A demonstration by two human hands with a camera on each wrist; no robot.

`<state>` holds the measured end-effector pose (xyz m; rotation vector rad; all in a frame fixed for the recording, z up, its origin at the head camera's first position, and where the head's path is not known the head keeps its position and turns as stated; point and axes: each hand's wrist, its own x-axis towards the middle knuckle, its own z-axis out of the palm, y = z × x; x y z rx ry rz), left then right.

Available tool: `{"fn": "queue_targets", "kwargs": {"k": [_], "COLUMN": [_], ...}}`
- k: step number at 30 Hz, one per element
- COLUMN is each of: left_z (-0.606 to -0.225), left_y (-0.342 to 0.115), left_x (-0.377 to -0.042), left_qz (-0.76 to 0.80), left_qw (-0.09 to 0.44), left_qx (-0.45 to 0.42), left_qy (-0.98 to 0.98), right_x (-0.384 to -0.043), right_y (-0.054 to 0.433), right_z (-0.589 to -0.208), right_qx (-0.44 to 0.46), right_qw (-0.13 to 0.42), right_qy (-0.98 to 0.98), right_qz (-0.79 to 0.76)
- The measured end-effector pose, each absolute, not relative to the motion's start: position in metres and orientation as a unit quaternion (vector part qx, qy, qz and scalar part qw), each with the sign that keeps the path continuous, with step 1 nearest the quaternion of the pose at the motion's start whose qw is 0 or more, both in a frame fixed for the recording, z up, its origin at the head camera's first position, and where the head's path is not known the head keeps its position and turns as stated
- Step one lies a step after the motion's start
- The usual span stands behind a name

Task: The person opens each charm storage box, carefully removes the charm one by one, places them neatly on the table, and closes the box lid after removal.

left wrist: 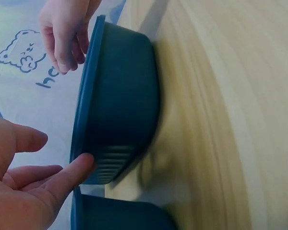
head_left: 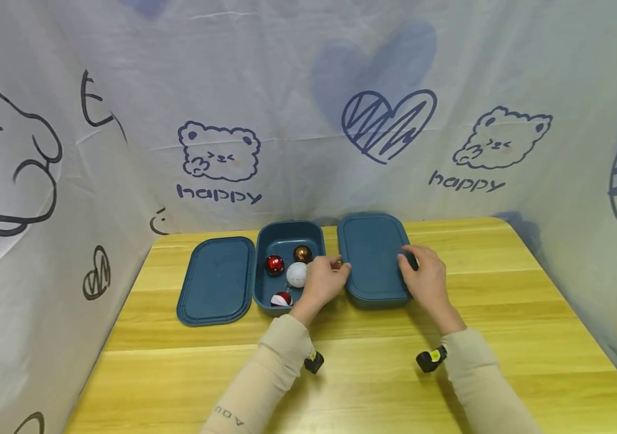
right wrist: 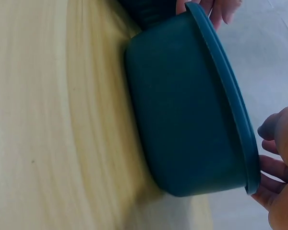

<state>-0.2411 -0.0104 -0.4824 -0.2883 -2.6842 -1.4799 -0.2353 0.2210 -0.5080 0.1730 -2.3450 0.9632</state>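
A blue lidded box (head_left: 373, 259) stands on the table, its lid (right wrist: 230, 91) seated on the rim. My left hand (head_left: 325, 278) is at the box's left edge; one fingertip (left wrist: 85, 163) touches the lid rim, the other fingers loosely bent and apart from it. At the right edge my right hand (head_left: 427, 278) has fingers (right wrist: 272, 167) against the rim, thumb raised off it. Partly behind my left hand, an uncovered blue box (head_left: 260, 271) holds a red ball (head_left: 274, 265), a brown ball (head_left: 302, 254), a white ball (head_left: 296, 275) and a red-and-white ball (head_left: 281, 299).
A loose blue lid (head_left: 217, 280) lies flat on the wooden table (head_left: 362, 374), left of the uncovered box. Behind the boxes hangs a white cloth (head_left: 297, 108) printed with bears and hearts, which also lines both sides.
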Motion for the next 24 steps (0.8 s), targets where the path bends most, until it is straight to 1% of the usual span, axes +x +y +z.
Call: {"fn": "queue_targets", "kwargs": {"k": [5, 6, 7, 13, 14, 17, 24], "left_z": [-0.486, -0.486, -0.497, -0.501, -0.491, -0.49, -0.486], "left_y": [-0.005, -0.005, -0.005, -0.006, -0.005, -0.005, -0.001], "left_x": [-0.239, -0.239, -0.245, -0.247, -0.241, -0.241, -0.237], "left_qz": [-0.478, -0.476, -0.476, -0.47, -0.469, -0.472, -0.451], "left_qw": [0.029, 0.028, 0.035, 0.022, 0.011, 0.002, 0.013], "left_qx": [-0.089, -0.087, -0.094, -0.076, -0.065, -0.061, -0.072], "left_qy": [-0.874, -0.874, -0.874, -0.879, -0.88, -0.88, -0.89], "right_x": [-0.236, -0.236, -0.236, -0.235, -0.235, -0.235, -0.23], "right_y": [0.229, 0.231, 0.232, 0.235, 0.236, 0.236, 0.24], "right_z": [-0.514, -0.516, -0.517, -0.521, -0.521, -0.521, -0.52], "right_qx": [0.053, 0.049, 0.044, 0.002, -0.006, -0.024, -0.061], "right_qw": [0.298, 0.292, 0.287, 0.238, 0.231, 0.218, 0.184], "right_qy": [-0.882, -0.882, -0.883, -0.884, -0.884, -0.884, -0.887], "right_qz": [0.362, 0.365, 0.369, 0.403, 0.407, 0.413, 0.418]}}
